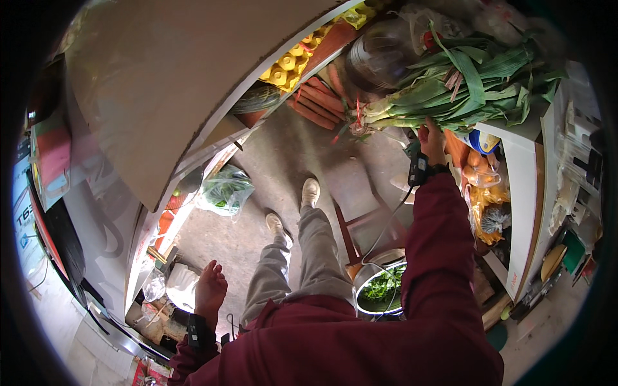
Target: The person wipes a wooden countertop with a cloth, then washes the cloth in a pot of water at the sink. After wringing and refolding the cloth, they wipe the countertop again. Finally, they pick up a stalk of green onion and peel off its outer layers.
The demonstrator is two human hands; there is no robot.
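Observation:
At the upper right, a large bunch of leeks [449, 91] lies with its green leaves spread to the right and its pale root ends tied with red string. My right hand [431, 140] is at the near edge of this bunch, fingertips against the leaves. Whether the fingers grip any leek is hard to see. Low on the left hangs my left hand [211, 287], loosely curled with nothing in it. A white plastic bag [182, 287] is just beyond it. Both wrists wear small black devices, and a cable runs from the right one.
Carrots [318, 103] lie beyond the leek roots, beside a large dark plastic jar [376, 58]. Yellow egg trays [287, 65] sit on a shelf. A bag of greens [226, 190] rests on the floor. A basin of chopped greens [384, 289] stands by my right leg, near an open cabinet [524, 202].

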